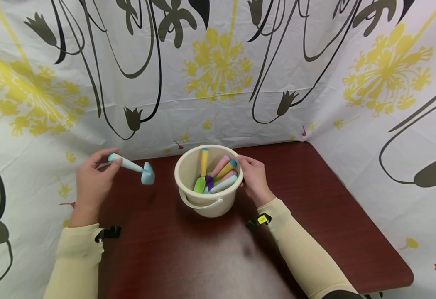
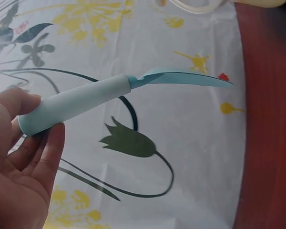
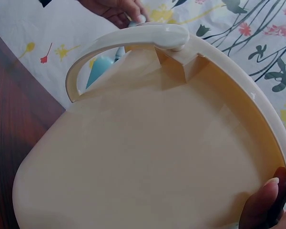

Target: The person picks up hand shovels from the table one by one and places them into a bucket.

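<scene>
My left hand [image 1: 94,176] pinches a light-blue toy trowel [image 1: 130,165] by the end of its handle, left of the bucket and above the table. In the left wrist view the trowel [image 2: 81,102] shows a pale handle and a thin curved blade pointing away from the fingers. A cream bucket [image 1: 211,211] stands on the table, its handle hanging down at the front. At the bucket's right rim, my right hand [image 1: 254,176] grips the edge; the right wrist view shows the bucket wall [image 3: 109,152] close up, fingers [image 3: 260,205] at its rim.
Several small garden tools with yellow, pink and light-blue handles lean inside the bucket, among them a green-bladed one [image 1: 200,185]. The dark red table [image 1: 315,207] ends near the flowered white cloth [image 1: 210,120] at the back and sides.
</scene>
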`<state>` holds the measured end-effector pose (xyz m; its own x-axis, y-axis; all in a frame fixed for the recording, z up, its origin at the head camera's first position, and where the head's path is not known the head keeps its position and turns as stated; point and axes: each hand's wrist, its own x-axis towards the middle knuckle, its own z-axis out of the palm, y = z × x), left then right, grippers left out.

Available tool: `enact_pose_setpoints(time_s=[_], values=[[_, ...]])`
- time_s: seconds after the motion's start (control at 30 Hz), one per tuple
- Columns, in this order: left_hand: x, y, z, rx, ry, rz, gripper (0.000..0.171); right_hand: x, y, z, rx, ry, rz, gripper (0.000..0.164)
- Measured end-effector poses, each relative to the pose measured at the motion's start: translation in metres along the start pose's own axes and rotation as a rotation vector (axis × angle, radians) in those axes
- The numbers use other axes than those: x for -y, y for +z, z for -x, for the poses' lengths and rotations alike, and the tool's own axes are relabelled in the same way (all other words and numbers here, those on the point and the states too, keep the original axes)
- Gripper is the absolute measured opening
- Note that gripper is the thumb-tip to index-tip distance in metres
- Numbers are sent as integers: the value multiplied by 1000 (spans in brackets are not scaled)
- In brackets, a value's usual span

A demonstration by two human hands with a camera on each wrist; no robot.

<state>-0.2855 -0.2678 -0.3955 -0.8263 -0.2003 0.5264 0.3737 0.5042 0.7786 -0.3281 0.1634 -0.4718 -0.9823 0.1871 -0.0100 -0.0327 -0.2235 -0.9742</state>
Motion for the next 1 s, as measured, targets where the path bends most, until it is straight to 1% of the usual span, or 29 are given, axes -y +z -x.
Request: enact_pose_setpoints(time_s=[0.13,0.23,0.47,0.63,0.9,1.0], values=[[-9,-2,-4,1,45,13,30,1,-1,0,-1,5,-3,31],[-13,-3,-6,8,63,7,30,0,-1,0,0,6,-6,31],[-23,-4,-10,21,65,-28,30,-1,-1,-1,7,1,2,33],[-33,-3,-13,23,99,1,29,0,-1,0,9,1,0,33],[-54,2,-17,60,134,31,29,1,-1,-1,11,1,-5,34],[-61,5,-20,67,165,45,29,1,-1,-1,9,0,-2,33]])
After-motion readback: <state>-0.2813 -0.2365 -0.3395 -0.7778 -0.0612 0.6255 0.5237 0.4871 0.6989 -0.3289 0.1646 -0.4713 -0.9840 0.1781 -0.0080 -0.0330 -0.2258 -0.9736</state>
